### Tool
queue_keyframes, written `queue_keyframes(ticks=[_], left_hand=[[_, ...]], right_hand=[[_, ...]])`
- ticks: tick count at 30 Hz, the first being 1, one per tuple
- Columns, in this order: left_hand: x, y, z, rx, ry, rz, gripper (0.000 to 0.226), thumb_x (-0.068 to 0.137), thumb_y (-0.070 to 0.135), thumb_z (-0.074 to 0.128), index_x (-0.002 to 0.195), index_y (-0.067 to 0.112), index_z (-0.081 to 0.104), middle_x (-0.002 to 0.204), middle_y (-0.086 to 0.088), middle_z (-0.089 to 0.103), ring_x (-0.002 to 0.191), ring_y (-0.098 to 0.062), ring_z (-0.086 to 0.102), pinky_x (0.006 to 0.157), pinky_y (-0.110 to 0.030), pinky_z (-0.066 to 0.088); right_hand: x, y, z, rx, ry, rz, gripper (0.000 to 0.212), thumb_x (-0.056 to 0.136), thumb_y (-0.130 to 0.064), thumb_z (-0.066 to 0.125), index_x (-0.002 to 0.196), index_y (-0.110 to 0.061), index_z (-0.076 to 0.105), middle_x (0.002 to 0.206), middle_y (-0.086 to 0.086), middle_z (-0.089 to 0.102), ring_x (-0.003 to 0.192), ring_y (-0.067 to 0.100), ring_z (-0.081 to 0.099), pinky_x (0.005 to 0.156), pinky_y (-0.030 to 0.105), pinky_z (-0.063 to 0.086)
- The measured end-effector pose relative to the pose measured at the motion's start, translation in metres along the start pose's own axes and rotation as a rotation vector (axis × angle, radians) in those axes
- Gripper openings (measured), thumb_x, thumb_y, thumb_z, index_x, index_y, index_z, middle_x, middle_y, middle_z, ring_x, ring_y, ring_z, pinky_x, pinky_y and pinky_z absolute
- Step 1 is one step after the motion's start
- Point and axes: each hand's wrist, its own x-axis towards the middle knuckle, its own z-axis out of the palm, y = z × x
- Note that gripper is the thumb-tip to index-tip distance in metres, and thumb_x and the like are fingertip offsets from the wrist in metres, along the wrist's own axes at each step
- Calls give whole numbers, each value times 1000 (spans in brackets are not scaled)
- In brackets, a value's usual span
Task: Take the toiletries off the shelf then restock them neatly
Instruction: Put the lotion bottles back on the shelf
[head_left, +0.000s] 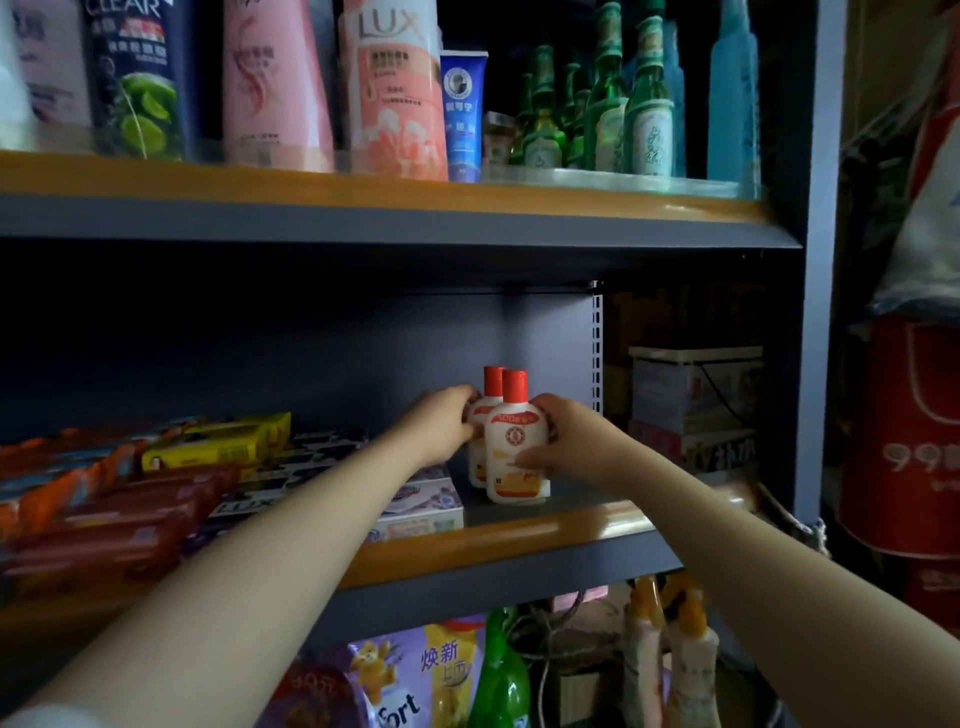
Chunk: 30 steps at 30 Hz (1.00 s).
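Note:
Two small white lotion bottles with red caps stand upright on the middle shelf, one in front and one just behind it. My left hand grips the rear bottle from the left. My right hand curls round the front bottle from the right, thumb across its label. Both bottles rest on the shelf board, touching each other.
Soap boxes and packets fill the middle shelf to the left. Shampoo bottles, a blue tube and green glass bottles stand on the upper shelf. Refill bags and bottles sit below. Boxes lie behind the upright at right.

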Motion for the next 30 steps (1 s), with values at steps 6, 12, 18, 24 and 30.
queue_keyframes(ticks=[6, 12, 18, 24, 30], left_hand=[[-8, -2, -11, 165, -32, 35, 47, 92, 4, 47, 136, 18, 40, 135, -6, 49, 116, -21, 51, 92, -30, 44], [-75, 19, -40, 235, 246, 331, 34, 94, 13, 44, 126, 17, 52, 126, 2, 52, 110, -17, 53, 88, -33, 48], [-165, 20, -9, 204, 420, 664, 23, 83, 16, 50, 97, 8, 67, 98, -6, 64, 96, -24, 56, 86, -35, 44], [-236, 4, 84, -11, 145, 542, 20, 83, 19, 52, 100, 16, 62, 95, -1, 64, 94, -16, 54, 88, -31, 42], [-284, -11, 140, -129, -158, 248, 31, 80, 27, 44, 97, 12, 64, 90, 0, 64, 87, -5, 49, 75, -12, 33]], right_hand=[[18, -3, 9, -26, 10, 50, 55, 79, -12, 71, 125, -14, 41, 118, 7, 59, 105, 24, 59, 89, 40, 52], [9, 2, 5, -98, 124, 19, 62, 79, -18, 71, 131, -14, 39, 123, 7, 53, 107, 21, 54, 88, 29, 45], [-88, 15, -3, -158, 463, -424, 16, 83, -11, 63, 98, -12, 61, 79, -11, 55, 66, 3, 48, 61, 9, 34], [-182, 74, 31, -126, -224, -339, 14, 86, -26, 61, 95, -16, 66, 84, -12, 61, 78, -5, 56, 68, 5, 40], [-233, 124, 89, -107, -651, -119, 31, 91, -19, 59, 121, -19, 58, 118, -2, 60, 98, 3, 54, 77, 2, 37]])
